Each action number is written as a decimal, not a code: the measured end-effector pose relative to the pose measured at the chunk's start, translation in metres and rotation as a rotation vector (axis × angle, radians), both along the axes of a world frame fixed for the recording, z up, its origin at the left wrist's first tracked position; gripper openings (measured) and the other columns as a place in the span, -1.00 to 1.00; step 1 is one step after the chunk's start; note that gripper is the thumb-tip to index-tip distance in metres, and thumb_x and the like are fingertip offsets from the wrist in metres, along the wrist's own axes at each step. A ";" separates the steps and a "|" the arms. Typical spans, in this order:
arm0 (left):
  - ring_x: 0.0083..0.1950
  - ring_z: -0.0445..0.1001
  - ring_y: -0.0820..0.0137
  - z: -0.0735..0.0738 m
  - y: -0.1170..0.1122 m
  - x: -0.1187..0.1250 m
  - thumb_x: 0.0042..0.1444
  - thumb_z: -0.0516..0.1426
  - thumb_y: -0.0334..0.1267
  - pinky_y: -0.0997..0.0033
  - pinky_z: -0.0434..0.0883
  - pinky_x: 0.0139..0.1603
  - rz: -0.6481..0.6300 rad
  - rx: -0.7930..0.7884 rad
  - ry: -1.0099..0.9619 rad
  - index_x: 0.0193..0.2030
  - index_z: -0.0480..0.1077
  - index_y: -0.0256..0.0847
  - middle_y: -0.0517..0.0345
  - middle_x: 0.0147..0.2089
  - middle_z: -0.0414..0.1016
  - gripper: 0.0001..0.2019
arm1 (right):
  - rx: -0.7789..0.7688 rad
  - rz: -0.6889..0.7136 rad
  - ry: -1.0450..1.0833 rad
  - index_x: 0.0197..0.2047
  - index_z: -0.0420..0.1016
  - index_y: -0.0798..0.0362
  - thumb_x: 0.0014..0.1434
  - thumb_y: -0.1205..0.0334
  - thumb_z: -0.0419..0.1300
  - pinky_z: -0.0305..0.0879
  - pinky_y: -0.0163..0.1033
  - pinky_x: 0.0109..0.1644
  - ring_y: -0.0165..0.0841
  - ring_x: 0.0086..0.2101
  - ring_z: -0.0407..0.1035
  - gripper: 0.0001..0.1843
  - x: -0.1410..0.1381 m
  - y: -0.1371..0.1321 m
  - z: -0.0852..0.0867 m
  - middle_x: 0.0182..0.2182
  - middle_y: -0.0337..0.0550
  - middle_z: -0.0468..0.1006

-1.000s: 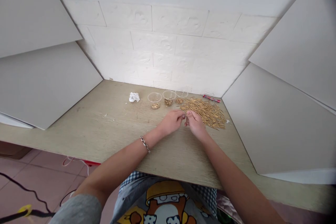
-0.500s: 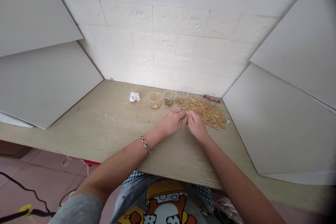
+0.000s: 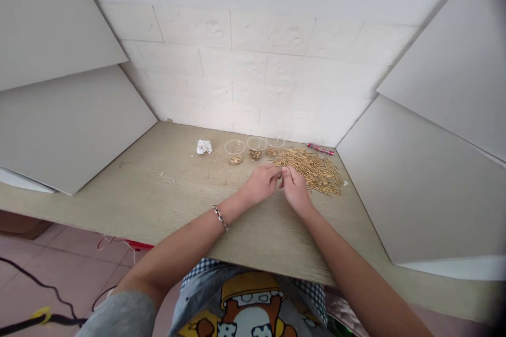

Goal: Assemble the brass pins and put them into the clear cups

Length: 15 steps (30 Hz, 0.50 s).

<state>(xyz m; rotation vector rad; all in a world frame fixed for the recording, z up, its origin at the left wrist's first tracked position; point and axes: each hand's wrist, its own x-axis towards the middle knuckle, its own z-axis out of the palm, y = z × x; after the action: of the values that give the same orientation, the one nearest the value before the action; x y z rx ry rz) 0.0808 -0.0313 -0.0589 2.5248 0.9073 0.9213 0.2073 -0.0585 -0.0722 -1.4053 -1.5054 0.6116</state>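
My left hand [image 3: 261, 183] and my right hand [image 3: 293, 184] meet fingertip to fingertip just above the table, both closed in a pinch. Whatever lies between the fingers is too small and too covered to name. A broad heap of thin gold-coloured sticks [image 3: 316, 171] spreads beside and behind my right hand. Behind my left hand sit clear round plastic cups [image 3: 235, 147] in a row. Little gold pieces [image 3: 236, 160] show at the near cup, with darker gold pieces [image 3: 255, 154] and another small gold cluster [image 3: 272, 152] to its right.
A crumpled white tissue [image 3: 204, 147] lies left of the cups. A red tube [image 3: 320, 149] rests behind the stick heap, near the white brick-pattern wall [image 3: 253, 68]. Grey panels stand at the left [image 3: 83, 121] and right [image 3: 438, 184] of the wooden tabletop [image 3: 158, 184].
Both hands stay pinched together at nearly the same spot. The whole view has shifted very slightly; the objects on the table have not visibly moved.
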 end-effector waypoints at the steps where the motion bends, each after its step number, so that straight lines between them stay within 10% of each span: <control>1: -0.33 0.31 0.43 0.000 0.000 0.000 0.12 -0.10 -0.43 0.44 0.27 -0.24 -0.005 -0.019 -0.024 -0.45 0.32 -0.28 0.11 -0.43 0.36 -0.77 | 0.012 -0.005 0.009 -0.50 0.20 0.03 0.18 -0.07 -0.17 0.11 -0.27 -0.41 -0.41 -0.56 0.18 -0.60 0.000 -0.001 0.000 -0.65 -0.28 0.25; 15: -0.28 0.44 0.47 0.007 0.010 -0.004 0.12 -0.03 -0.18 0.48 0.29 -0.28 0.111 -0.931 -0.587 -0.31 0.33 -0.28 0.05 -0.22 0.47 -0.78 | 0.156 0.028 -0.156 -0.34 0.38 0.07 0.09 0.21 0.03 0.16 -0.29 -0.38 -0.41 -0.46 0.26 -0.85 0.004 0.001 0.002 -0.39 -0.14 0.44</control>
<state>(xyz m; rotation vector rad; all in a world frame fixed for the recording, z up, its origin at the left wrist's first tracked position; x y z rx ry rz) 0.0773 -0.0216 -0.0517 1.3390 0.9665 0.9006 0.2112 -0.0571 -0.0706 -1.3381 -1.6608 0.3993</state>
